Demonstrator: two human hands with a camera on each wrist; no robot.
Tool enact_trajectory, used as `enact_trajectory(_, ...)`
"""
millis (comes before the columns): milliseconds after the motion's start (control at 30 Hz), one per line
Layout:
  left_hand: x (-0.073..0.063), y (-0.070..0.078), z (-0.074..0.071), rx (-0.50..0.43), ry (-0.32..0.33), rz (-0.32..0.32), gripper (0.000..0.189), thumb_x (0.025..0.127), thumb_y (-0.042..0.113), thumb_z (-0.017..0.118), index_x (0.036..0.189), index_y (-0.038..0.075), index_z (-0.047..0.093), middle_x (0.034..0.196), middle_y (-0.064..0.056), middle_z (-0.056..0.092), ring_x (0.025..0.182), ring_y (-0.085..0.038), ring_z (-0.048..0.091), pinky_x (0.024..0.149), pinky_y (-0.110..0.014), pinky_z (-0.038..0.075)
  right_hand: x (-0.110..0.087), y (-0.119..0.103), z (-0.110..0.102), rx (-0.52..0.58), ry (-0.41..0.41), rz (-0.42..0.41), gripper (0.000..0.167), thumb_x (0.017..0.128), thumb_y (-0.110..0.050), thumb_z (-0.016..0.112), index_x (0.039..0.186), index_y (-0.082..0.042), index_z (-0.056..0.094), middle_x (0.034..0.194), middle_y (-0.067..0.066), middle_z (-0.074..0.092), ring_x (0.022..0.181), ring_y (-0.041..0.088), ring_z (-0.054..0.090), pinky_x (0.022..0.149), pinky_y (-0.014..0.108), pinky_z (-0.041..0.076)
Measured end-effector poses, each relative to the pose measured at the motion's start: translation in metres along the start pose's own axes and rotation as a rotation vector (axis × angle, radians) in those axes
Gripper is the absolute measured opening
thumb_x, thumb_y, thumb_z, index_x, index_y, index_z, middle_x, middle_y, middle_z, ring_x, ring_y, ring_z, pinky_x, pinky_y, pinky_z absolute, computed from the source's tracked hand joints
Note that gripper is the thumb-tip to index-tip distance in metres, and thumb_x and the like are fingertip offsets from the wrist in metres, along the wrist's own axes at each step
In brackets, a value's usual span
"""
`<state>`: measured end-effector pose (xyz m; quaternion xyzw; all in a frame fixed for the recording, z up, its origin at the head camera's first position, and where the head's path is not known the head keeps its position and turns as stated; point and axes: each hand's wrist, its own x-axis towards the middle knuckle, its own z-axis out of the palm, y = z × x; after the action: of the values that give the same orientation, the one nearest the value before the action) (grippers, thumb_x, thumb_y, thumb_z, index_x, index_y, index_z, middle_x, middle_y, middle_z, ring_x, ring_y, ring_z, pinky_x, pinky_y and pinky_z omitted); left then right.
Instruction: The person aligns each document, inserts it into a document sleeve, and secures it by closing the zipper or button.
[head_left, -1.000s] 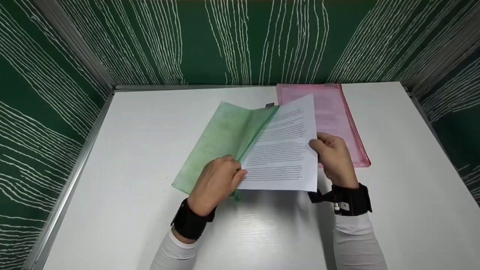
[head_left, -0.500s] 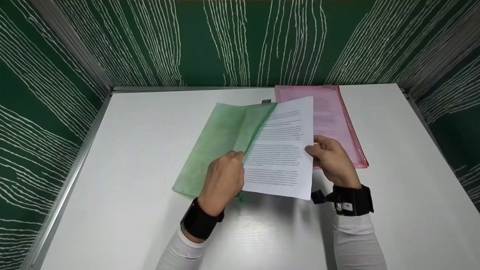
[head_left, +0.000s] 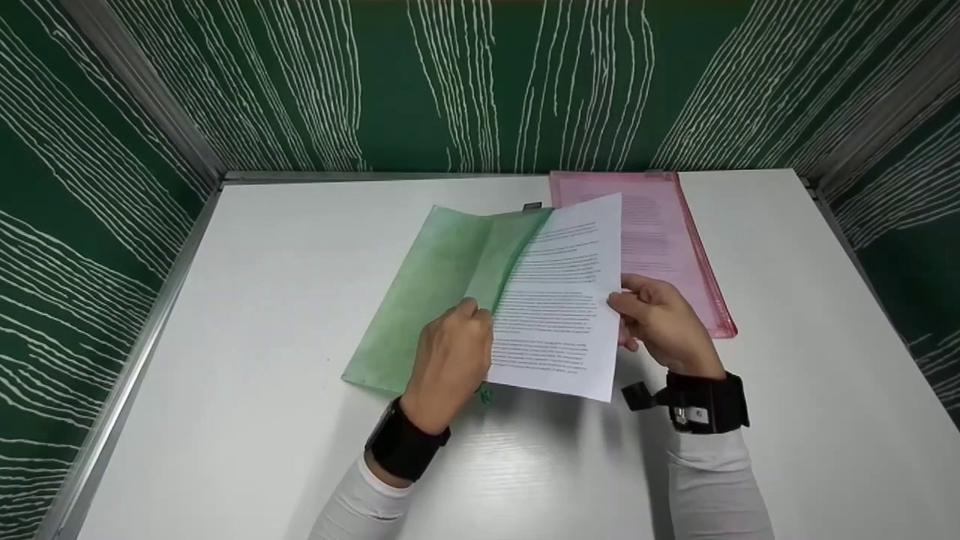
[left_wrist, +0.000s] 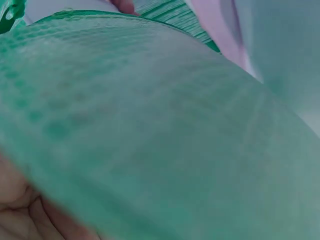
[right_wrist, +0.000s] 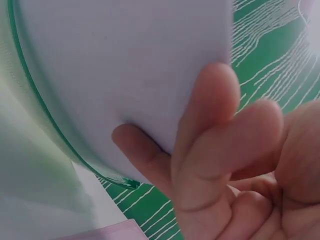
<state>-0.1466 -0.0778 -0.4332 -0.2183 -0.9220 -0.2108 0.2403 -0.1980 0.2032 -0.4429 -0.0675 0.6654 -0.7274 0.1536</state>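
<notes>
A green translucent zip folder point(head_left: 420, 292) is raised and tilted over the middle of the table. My left hand point(head_left: 452, 360) grips its near edge, fingers curled round it. Out of the folder's mouth on the right comes a printed sheet of paper point(head_left: 559, 307), its left part still behind the green plastic. Between thumb and fingers, my right hand point(head_left: 664, 319) pinches the sheet's right edge. The right wrist view shows the fingers point(right_wrist: 142, 155) against the back of the paper point(right_wrist: 115, 60). In the left wrist view the green folder point(left_wrist: 165, 135) fills most of the picture.
Behind the sheet, at the back right, lies a pink zip folder point(head_left: 660, 240) with printed paper inside. A small dark tab point(head_left: 532, 206) shows at the green folder's far edge. Green walls with white lines point(head_left: 420, 90) enclose the white table point(head_left: 247, 315).
The left hand has moved slightly right and up along the folder's edge. The sheet has shifted a little left, and its lower right corner has dropped nearer, with the right hand following.
</notes>
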Motion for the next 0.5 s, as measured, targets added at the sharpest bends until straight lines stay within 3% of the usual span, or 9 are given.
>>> enact_trajectory(233,0.0004,0.0001,-0.0016,0.003,0.044,0.005,0.050,0.099,-0.008,0.054,0.063,0.015,0.029,0.068,0.003,0.022,0.061,-0.008,0.017,0.047,-0.022,0.024,-0.0028,-0.0001,-0.0053,0.066,-0.061,-0.027,0.037,0.104,0.007,0.040,0.137,0.021,0.041,0.096,0.013,0.074,0.051,0.010,0.058,0.046,0.020,0.043)
enact_trajectory(500,0.0016,0.0026,-0.0026,-0.042,0.062,0.035,0.045,0.099,-0.008,0.056,0.064,0.012,0.035,0.068,0.004,0.024,0.060,-0.007,0.020,0.048,-0.020,0.022,-0.0003,0.0006,0.0022,0.087,-0.045,-0.031,0.037,0.103,0.008,0.043,0.137,0.022,0.042,0.094,0.013,0.074,0.053,0.011,0.061,0.048,0.020,0.047)
